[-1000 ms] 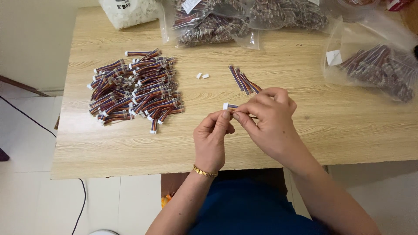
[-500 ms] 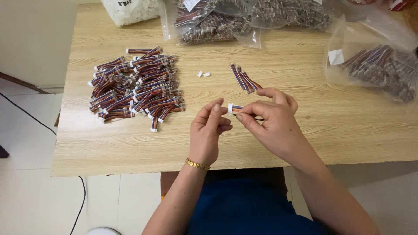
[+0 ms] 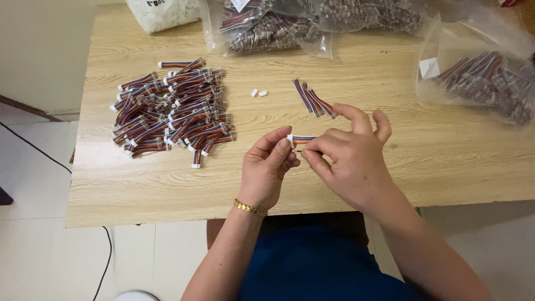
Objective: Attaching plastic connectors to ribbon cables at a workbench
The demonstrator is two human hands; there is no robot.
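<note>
A light wooden table (image 3: 446,167) fills most of the frame, its grain running across; pale tiled floor (image 3: 33,223) shows at the left and bottom, with a dark cable (image 3: 33,147) trailing over it. Along the upper edge lie clear plastic bags of wire pieces (image 3: 312,22), and a further bag (image 3: 485,78) sits at the upper right, apparently stock kept within reach. At centre left, a large heap of short multicoloured ribbon cables (image 3: 173,108) with white end connectors lies spread on the wood, set well apart from the hands. A small bundle of loose cables (image 3: 312,100) lies just above the hands, near two small white connectors (image 3: 258,93) on the bare wood. At frame centre, the right hand (image 3: 351,161) pinches a single short ribbon cable (image 3: 304,139) between thumb and forefinger, remaining fingers raised clear. The left hand (image 3: 267,170), a gold bracelet (image 3: 250,208) at the wrist, pinches the cable's white end; the two hands meet over the piece, held slightly above the table, seemingly to steady both ends at once.
</note>
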